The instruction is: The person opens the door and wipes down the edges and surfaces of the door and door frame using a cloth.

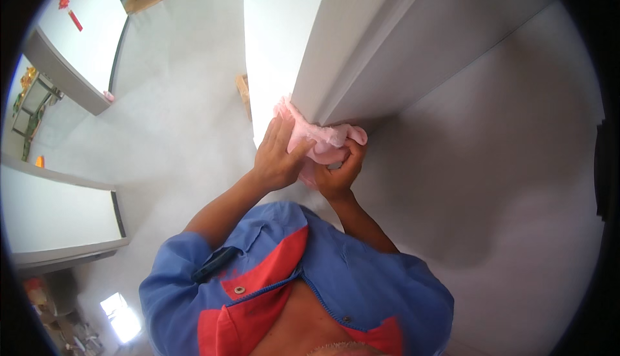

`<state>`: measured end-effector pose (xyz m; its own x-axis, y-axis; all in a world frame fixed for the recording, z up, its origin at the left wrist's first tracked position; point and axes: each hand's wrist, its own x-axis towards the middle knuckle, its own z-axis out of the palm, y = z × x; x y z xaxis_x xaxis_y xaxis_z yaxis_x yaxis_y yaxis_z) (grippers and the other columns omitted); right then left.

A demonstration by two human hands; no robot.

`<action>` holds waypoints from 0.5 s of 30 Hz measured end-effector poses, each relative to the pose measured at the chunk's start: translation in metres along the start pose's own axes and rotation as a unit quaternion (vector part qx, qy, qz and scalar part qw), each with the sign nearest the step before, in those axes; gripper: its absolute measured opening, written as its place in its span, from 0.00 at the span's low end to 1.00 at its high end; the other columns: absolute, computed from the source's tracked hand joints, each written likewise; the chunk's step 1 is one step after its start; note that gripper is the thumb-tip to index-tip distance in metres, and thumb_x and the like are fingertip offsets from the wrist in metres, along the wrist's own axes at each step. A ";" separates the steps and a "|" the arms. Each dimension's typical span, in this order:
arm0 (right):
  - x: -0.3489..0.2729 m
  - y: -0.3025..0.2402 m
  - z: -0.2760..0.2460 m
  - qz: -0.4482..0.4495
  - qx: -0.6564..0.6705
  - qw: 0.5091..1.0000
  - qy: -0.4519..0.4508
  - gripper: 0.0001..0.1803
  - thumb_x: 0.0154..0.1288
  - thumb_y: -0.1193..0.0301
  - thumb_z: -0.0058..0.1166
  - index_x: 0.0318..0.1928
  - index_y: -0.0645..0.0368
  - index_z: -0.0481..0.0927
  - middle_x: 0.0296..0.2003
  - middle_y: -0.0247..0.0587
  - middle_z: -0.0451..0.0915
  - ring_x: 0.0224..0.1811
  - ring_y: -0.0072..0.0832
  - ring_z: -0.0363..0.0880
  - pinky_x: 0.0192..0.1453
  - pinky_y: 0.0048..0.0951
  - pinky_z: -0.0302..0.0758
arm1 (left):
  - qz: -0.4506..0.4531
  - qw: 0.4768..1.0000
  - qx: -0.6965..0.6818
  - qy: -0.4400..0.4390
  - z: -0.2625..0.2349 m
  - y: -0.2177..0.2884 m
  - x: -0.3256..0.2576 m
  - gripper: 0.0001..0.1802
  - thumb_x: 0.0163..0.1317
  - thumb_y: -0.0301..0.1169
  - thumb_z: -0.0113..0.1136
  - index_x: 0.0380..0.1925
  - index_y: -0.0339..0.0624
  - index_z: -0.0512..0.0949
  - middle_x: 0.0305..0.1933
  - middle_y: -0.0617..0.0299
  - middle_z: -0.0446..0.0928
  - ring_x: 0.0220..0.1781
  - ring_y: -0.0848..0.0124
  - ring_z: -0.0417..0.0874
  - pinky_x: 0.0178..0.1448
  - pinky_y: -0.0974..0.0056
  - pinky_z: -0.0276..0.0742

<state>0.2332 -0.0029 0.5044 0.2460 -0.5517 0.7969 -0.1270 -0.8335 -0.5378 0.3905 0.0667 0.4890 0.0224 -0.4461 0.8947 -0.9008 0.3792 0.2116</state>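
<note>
Blue shirt collar below, both hands bunch a pink cloth (321,139) against a door edge (310,78): left hand (278,159) flat-fingered, right hand (339,174) curled; soft, light, grabbable anywhere.

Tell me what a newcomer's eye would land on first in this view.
First the pink cloth at centre, pressed against the edge of a white door panel. The left hand lies flat over it while the right hand grips it from below. After that, the blue and red shirt fills the lower middle, with glossy grey floor on the left.
</note>
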 end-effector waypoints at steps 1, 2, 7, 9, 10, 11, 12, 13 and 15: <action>0.018 -0.006 -0.001 -0.016 0.005 1.000 0.002 0.34 0.55 0.79 0.70 0.60 0.62 0.67 0.63 0.56 0.67 0.65 0.46 0.71 0.70 0.44 0.68 | 0.005 1.000 -0.005 -0.003 -0.007 -0.002 0.013 0.27 0.53 0.29 0.71 0.56 0.45 0.78 0.71 0.21 0.62 0.71 0.22 0.67 0.73 0.28 0.63; 0.048 -0.013 -0.003 -0.075 0.021 0.997 0.010 0.33 0.55 0.80 0.69 0.61 0.63 0.68 0.62 0.55 0.68 0.63 0.46 0.72 0.69 0.44 0.69 | 0.039 0.999 -0.014 0.027 -0.018 0.003 0.046 0.27 0.56 0.30 0.69 0.58 0.45 0.77 0.72 0.20 0.60 0.72 0.22 0.66 0.74 0.27 0.61; 0.167 -0.056 -0.020 -0.185 -0.038 0.976 0.112 0.34 0.52 0.75 0.73 0.61 0.62 0.74 0.51 0.52 0.74 0.56 0.48 0.78 0.57 0.39 0.77 | 0.117 0.981 -0.036 0.152 -0.033 -0.010 0.186 0.31 0.68 0.43 0.60 0.66 0.39 0.74 0.75 0.25 0.59 0.75 0.25 0.61 0.77 0.30 0.58; 0.232 -0.086 -0.028 -0.241 -0.072 0.959 0.130 0.35 0.52 0.73 0.73 0.62 0.62 0.74 0.52 0.51 0.74 0.56 0.46 0.78 0.57 0.39 0.77 | 0.166 0.974 -0.052 0.148 -0.065 0.000 0.269 0.36 0.67 0.44 0.61 0.71 0.37 0.68 0.78 0.31 0.57 0.79 0.28 0.55 0.81 0.33 0.50; 0.265 -0.107 -0.037 -0.262 -0.092 0.950 0.141 0.36 0.52 0.72 0.73 0.62 0.61 0.74 0.52 0.50 0.75 0.56 0.45 0.78 0.57 0.39 0.77 | 0.184 0.964 -0.131 0.139 -0.081 0.003 0.311 0.41 0.66 0.46 0.62 0.74 0.35 0.63 0.80 0.36 0.56 0.81 0.31 0.51 0.83 0.37 0.47; 0.307 -0.124 -0.036 -0.290 -0.120 0.933 0.173 0.36 0.52 0.70 0.73 0.63 0.61 0.74 0.52 0.50 0.75 0.56 0.45 0.79 0.58 0.39 0.78 | 0.119 0.975 -0.107 0.153 -0.101 0.013 0.341 0.41 0.66 0.46 0.62 0.73 0.35 0.64 0.79 0.37 0.57 0.81 0.32 0.53 0.82 0.40 0.51; 0.320 -0.140 -0.047 -0.299 -0.139 0.928 0.174 0.37 0.52 0.69 0.74 0.63 0.61 0.74 0.52 0.49 0.75 0.56 0.44 0.79 0.58 0.40 0.78 | 0.105 0.981 -0.114 0.117 -0.111 0.023 0.348 0.41 0.66 0.45 0.62 0.74 0.35 0.64 0.79 0.37 0.56 0.81 0.32 0.52 0.82 0.41 0.51; 0.361 -0.169 -0.067 -0.341 -0.087 0.928 0.122 0.37 0.52 0.67 0.73 0.63 0.60 0.75 0.53 0.47 0.76 0.56 0.43 0.79 0.58 0.42 0.78 | 0.114 0.981 -0.135 0.083 -0.120 0.030 0.379 0.41 0.66 0.44 0.62 0.74 0.35 0.64 0.80 0.37 0.56 0.82 0.33 0.51 0.83 0.42 0.52; 0.415 -0.197 -0.052 -0.436 -0.051 0.891 0.114 0.38 0.52 0.64 0.71 0.65 0.58 0.75 0.55 0.46 0.76 0.56 0.44 0.80 0.58 0.47 0.78 | 0.164 0.973 -0.012 0.162 -0.134 0.005 0.419 0.41 0.66 0.44 0.62 0.74 0.36 0.64 0.80 0.38 0.56 0.82 0.33 0.51 0.83 0.43 0.52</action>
<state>0.3103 -0.0691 0.9553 0.0945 0.3243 0.9412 -0.0730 -0.9407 0.3314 0.4538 -0.0095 0.9180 -0.1251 -0.0205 0.9919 -0.8723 0.4786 -0.1002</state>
